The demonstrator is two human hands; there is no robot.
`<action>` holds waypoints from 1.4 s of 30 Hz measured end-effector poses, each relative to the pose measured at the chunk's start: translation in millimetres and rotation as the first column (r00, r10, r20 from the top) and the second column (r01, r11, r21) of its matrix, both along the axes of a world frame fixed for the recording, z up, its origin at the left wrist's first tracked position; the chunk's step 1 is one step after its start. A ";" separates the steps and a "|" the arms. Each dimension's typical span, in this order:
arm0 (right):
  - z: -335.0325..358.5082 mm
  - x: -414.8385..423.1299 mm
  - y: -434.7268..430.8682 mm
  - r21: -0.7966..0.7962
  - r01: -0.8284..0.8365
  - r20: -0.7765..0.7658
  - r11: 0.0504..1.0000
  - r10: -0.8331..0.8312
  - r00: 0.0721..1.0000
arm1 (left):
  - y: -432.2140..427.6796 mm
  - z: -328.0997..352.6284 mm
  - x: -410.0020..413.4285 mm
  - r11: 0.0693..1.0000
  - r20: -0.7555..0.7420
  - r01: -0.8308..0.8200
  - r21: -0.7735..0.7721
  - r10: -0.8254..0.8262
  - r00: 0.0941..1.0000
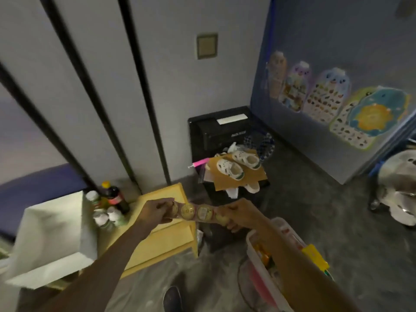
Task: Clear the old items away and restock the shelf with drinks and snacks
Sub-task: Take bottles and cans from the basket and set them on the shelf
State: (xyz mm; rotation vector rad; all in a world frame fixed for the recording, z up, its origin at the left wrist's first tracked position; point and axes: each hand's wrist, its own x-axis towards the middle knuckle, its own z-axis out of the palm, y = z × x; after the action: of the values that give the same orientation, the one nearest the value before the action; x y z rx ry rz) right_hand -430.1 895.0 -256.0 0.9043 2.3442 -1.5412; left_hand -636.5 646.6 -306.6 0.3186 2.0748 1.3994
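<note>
Left hand: the left hand (157, 212) reaches in from 7 o'clock, fingers curled tight around the left end of the row of cups (198, 213).
Right hand: the right hand (234, 216) comes in from 5 o'clock and grips the right end of the same row, knuckles up.
Row of cups: a joined strip of small round-lidded cups with yellowish tops, stretched level between the two hands; about four lids show, and the print on them is too blurred to read. It hangs in the air over the right edge of the yellow shelf, touching nothing but the hands.
White box: a pale open box (51, 239) sits at 8 o'clock, left of the left forearm.
Bottles: a cluster of bottles (108, 208) stands at 9 o'clock of the left hand, one dark with a red label and yellow cap, the others white-capped, on the shelf top by the wall.
Yellow shelf: the yellow shelf (166, 242) lies under the left hand, with a lower board showing at 6 o'clock of the cups.
Basket: a pink and white basket (263, 264) sits at 5 o'clock, beneath the right forearm, holding mixed packets, orange and yellow among them.
Shoes: a pair of white shoes (238, 165) rests on cardboard at 12 o'clock of the right hand, well apart from it.
Black unit: a black box (216, 136) stands behind the shoes against the wall.
</note>
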 end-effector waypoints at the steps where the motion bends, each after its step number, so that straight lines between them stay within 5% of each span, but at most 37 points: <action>1: 1.4 -18.0 -5.4 -0.015 -0.036 -0.013 0.999 0.036 0.999 | -14.7 0.5 -8.3 0.999 0.008 -0.041 0.008 0.041 0.999; 8: -19.2 -140.9 -32.7 0.043 -0.233 -0.060 0.971 0.236 0.970 | -75.9 -17.6 -74.2 0.965 0.064 -0.251 0.074 0.247 0.967; 19: -110.0 -297.8 -20.7 0.057 -0.235 0.051 0.970 0.233 0.971 | -64.8 -110.3 -193.2 0.903 0.168 -0.429 -0.041 0.429 0.888; 30: -205.2 -377.4 5.6 0.009 -0.370 0.148 0.929 0.365 0.919 | -37.2 -176.5 -231.6 0.785 0.312 -0.594 -0.177 0.617 0.723; 42: -290.6 -418.1 -3.7 -0.033 -0.414 0.283 0.910 0.406 0.869 | -20.5 -237.1 -258.5 0.737 0.199 -0.576 -0.354 0.661 0.724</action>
State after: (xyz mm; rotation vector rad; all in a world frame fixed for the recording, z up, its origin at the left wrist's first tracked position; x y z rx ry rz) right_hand -848.2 891.2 -546.7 0.5364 2.1721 -1.1270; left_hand -895.0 626.0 -543.6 -0.7591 2.1414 1.3706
